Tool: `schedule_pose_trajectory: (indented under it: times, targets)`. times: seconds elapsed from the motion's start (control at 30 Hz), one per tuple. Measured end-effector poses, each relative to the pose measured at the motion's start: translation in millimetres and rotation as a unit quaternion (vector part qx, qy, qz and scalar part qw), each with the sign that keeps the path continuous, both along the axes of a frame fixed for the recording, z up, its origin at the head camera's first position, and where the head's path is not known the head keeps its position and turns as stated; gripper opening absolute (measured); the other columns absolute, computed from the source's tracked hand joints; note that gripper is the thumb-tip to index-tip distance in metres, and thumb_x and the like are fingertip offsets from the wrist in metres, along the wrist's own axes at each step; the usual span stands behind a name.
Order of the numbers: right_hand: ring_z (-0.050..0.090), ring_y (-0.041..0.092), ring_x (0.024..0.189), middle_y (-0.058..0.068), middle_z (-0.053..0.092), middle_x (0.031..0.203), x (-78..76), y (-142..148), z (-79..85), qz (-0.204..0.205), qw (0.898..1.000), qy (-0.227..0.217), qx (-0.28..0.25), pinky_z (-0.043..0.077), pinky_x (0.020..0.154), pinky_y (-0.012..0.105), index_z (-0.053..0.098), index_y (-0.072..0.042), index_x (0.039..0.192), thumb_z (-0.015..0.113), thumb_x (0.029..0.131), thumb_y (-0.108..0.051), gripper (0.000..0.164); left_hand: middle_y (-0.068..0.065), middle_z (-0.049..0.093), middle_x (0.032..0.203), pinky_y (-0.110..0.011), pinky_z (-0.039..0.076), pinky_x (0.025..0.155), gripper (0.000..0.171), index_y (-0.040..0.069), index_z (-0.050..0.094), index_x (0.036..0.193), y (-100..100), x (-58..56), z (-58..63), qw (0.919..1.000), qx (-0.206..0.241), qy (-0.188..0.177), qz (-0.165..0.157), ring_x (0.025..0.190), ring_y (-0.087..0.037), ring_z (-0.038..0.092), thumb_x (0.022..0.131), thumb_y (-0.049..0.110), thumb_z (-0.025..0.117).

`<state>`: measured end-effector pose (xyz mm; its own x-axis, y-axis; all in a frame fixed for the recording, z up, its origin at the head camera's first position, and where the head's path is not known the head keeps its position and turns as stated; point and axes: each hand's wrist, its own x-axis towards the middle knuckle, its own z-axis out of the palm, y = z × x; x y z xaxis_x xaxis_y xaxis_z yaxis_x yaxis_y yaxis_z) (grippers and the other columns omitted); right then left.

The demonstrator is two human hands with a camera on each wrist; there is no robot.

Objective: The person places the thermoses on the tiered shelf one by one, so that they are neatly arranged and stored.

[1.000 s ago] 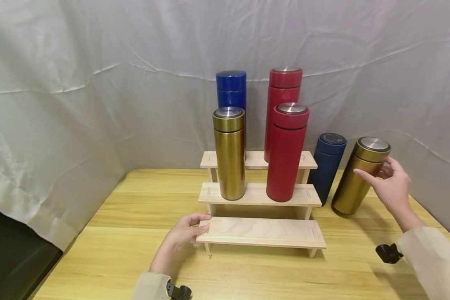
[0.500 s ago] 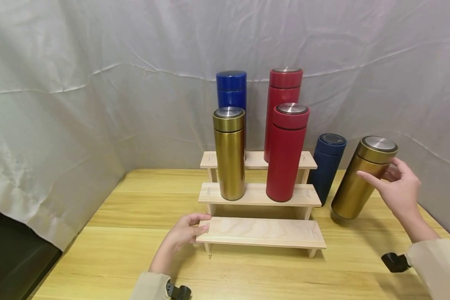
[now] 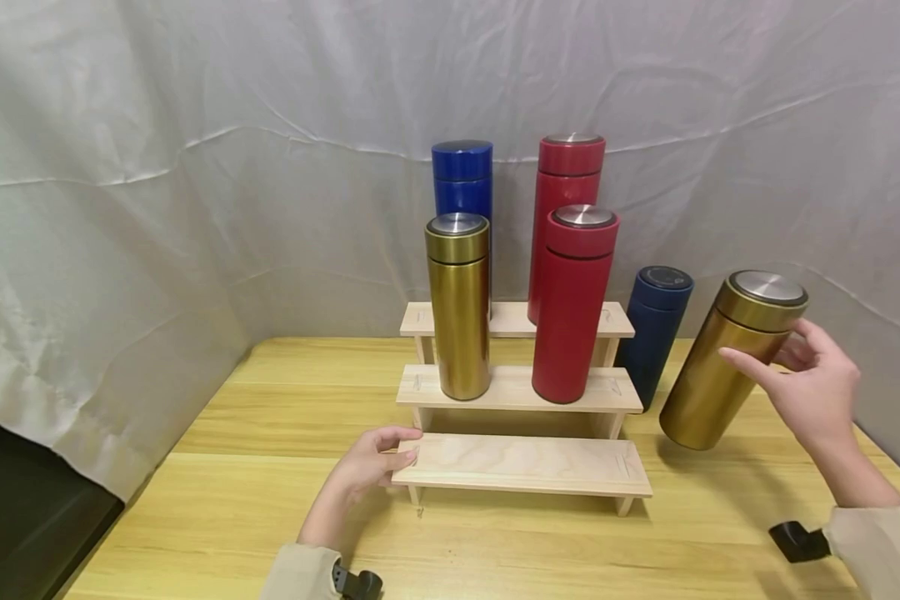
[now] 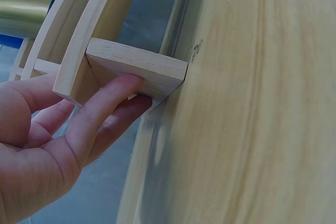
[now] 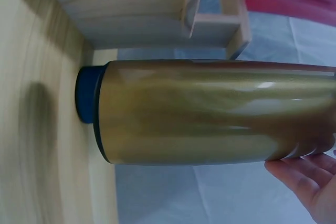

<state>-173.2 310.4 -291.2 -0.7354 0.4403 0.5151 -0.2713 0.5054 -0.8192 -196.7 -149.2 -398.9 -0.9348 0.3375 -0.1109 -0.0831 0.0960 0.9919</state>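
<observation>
My right hand [image 3: 817, 387] grips a gold thermos flask [image 3: 727, 367] near its lid, thumb in front. The flask leans to the right, its base lifted off the table. My left hand [image 3: 375, 458] holds the left end of the lowest step of a three-step wooden stand [image 3: 525, 462]; in the left wrist view its fingers [image 4: 113, 95] press against the step's leg. On the middle step stand another gold flask [image 3: 459, 325] and a red flask [image 3: 576, 317]. Behind them on the top step are a blue flask [image 3: 462, 179] and a second red flask [image 3: 567, 187], both partly hidden.
A dark blue flask [image 3: 654, 333] stands on the wooden table [image 3: 285, 417] right of the stand, behind the held flask. A grey-white cloth [image 3: 307, 208] hangs around the back and sides. Something dark [image 3: 30, 517] lies at the lower left.
My right hand has raised the gold flask off the table and moved it slightly right and nearer, tilting it further. The left hand and the stand have stayed put.
</observation>
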Motion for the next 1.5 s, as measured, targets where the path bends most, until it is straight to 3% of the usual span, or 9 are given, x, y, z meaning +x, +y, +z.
schedule_pose_trajectory:
  times: [0.3,0.57,1.0,1.5]
  targets:
    - [0.059,-0.006,0.064,-0.02,0.062,0.074,10.5,-17,18.3,0.007,0.999,0.043,-0.006,0.041,0.051,0.006,0.061,-0.016,0.107,0.076,0.062,0.008,0.053,-0.017,0.055,0.104,-0.036,0.053,0.066,0.036,-0.009,0.049,0.116,0,0.5,1.4,1.0,-0.006,0.001,0.005,0.073,-0.018,0.059,0.085,0.005,0.059]
    - [0.059,-0.006,0.063,-0.021,0.061,0.071,20.3,-29,25.6,0.006,0.998,0.063,0.017,0.039,0.046,0.007,0.062,-0.015,0.108,0.076,0.06,0.01,0.056,-0.017,0.054,0.108,-0.036,0.052,0.066,0.036,-0.007,0.051,0.116,1,-0.4,1.9,0.9999,-0.012,0.004,0.006,0.074,-0.018,0.059,0.084,0.007,0.06]
    - [0.06,-0.001,0.063,-0.013,0.062,0.072,30.1,-53,24.5,0.054,0.992,0.107,0.028,0.047,0.053,0.01,0.062,-0.006,0.105,0.073,0.059,0.016,0.052,-0.02,0.052,0.113,-0.036,0.052,0.066,0.036,-0.007,0.051,0.116,0,-0.4,-0.2,0.9999,-0.016,0.005,0.003,0.075,-0.018,0.059,0.084,0.008,0.061]
    - [0.061,0.004,0.068,-0.01,0.064,0.076,33.1,-88,23.7,0.092,0.991,0.098,0.011,0.048,0.056,0.013,0.062,-0.004,0.107,0.073,0.056,0.019,0.057,-0.023,0.047,0.12,-0.036,0.052,0.068,0.038,-0.007,0.049,0.118,-1,2.0,1.3,0.9998,-0.012,0.014,-0.008,0.079,-0.017,0.057,0.085,0.009,0.059]
